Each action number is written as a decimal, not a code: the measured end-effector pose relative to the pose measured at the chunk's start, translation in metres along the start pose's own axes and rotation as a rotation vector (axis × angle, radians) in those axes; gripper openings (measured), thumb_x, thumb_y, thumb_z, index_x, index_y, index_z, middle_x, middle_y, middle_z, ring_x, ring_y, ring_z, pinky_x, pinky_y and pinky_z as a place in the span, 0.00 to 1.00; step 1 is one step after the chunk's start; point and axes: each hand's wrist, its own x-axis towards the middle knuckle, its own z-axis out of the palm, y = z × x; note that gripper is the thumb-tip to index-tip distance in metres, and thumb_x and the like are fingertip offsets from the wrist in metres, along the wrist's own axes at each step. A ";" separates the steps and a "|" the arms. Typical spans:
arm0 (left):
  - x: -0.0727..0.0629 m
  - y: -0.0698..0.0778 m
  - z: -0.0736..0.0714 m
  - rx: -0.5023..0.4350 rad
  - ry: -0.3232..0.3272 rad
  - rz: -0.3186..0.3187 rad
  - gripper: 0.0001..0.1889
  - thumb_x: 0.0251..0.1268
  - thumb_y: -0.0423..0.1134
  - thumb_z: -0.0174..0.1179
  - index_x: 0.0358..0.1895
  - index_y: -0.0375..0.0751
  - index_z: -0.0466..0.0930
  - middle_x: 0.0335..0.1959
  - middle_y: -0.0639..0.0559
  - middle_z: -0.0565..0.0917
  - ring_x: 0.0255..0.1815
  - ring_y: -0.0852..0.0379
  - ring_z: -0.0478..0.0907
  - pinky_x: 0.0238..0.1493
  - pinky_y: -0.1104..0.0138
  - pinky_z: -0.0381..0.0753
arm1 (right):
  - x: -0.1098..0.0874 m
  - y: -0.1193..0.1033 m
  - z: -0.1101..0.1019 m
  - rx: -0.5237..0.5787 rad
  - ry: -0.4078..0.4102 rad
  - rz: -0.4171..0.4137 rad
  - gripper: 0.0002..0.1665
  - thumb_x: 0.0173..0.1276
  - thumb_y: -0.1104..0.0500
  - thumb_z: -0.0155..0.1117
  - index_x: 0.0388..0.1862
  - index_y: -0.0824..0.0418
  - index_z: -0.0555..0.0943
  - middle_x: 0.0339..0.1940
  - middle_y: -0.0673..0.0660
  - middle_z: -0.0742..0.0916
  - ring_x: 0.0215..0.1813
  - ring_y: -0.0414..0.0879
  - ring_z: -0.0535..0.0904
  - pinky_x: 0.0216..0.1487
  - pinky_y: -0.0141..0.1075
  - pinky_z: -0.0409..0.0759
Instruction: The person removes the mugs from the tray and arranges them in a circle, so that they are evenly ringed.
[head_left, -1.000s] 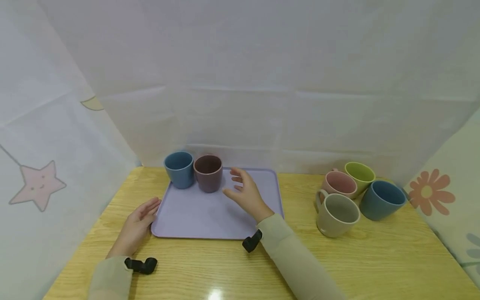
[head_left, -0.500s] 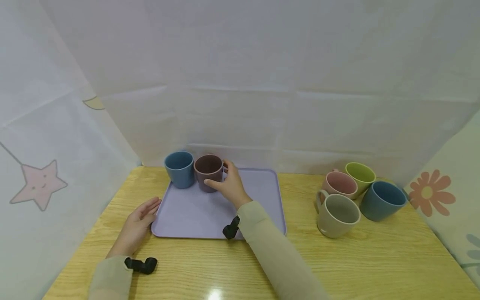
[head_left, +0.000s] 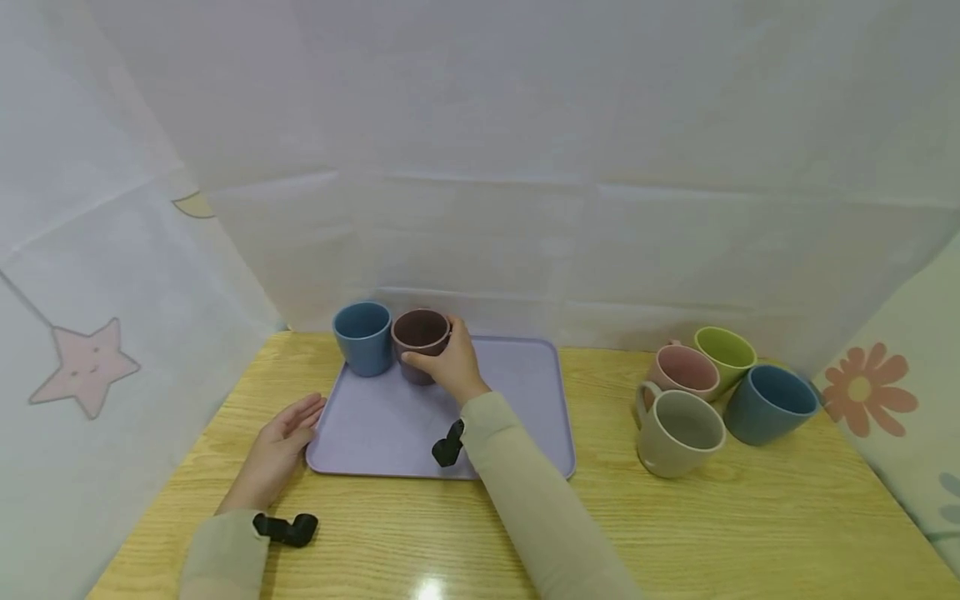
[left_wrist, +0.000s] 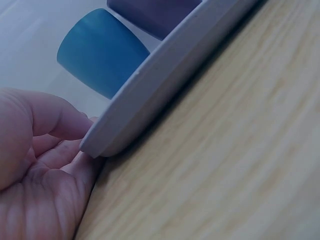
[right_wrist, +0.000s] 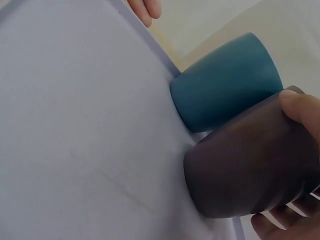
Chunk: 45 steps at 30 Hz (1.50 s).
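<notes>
My right hand (head_left: 456, 364) holds a dark purple-brown mug (right_wrist: 245, 160) from its right side. In the right wrist view the thumb lies near its rim and several fingers curl round the far side. The mug stands upright on a lilac tray (head_left: 360, 435), near its back left part. Just left of it is a blue mug (head_left: 367, 356), very close in the head view. My left hand (head_left: 272, 454) rests at the tray's left edge with its fingers fairly straight. Its thumb tip meets the tray rim (left_wrist: 135, 95) in the left wrist view.
At the table's right stand a grey-white mug (head_left: 671, 442), a pink mug (head_left: 684, 372), a green mug (head_left: 726, 354) and another blue mug (head_left: 768, 408), grouped closely. A white cloth backdrop (head_left: 465, 167) hangs right behind the wooden table (head_left: 720, 533).
My right hand has moved left from over the tray to the purple-brown mug and taken hold of it. The left hand has stayed at the tray edge.
</notes>
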 end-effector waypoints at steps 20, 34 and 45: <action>-0.001 -0.001 0.001 -0.004 -0.005 -0.006 0.29 0.82 0.29 0.39 0.81 0.32 0.46 0.80 0.35 0.55 0.80 0.40 0.52 0.64 0.82 0.66 | -0.010 0.015 -0.007 0.181 0.076 -0.007 0.57 0.46 0.54 0.89 0.73 0.52 0.68 0.65 0.50 0.79 0.66 0.47 0.76 0.64 0.39 0.79; -0.002 0.000 0.000 0.000 -0.002 0.000 0.29 0.81 0.28 0.39 0.81 0.31 0.46 0.80 0.35 0.55 0.80 0.40 0.52 0.67 0.80 0.65 | -0.023 0.023 -0.020 0.163 0.096 -0.027 0.59 0.43 0.52 0.90 0.73 0.55 0.68 0.63 0.51 0.80 0.64 0.48 0.77 0.62 0.40 0.80; -0.002 0.001 0.000 -0.003 -0.007 -0.009 0.30 0.81 0.28 0.38 0.81 0.31 0.46 0.80 0.35 0.54 0.80 0.40 0.52 0.70 0.76 0.64 | -0.041 0.030 -0.034 0.144 0.087 -0.068 0.55 0.41 0.51 0.90 0.69 0.51 0.72 0.62 0.51 0.80 0.65 0.46 0.76 0.65 0.39 0.78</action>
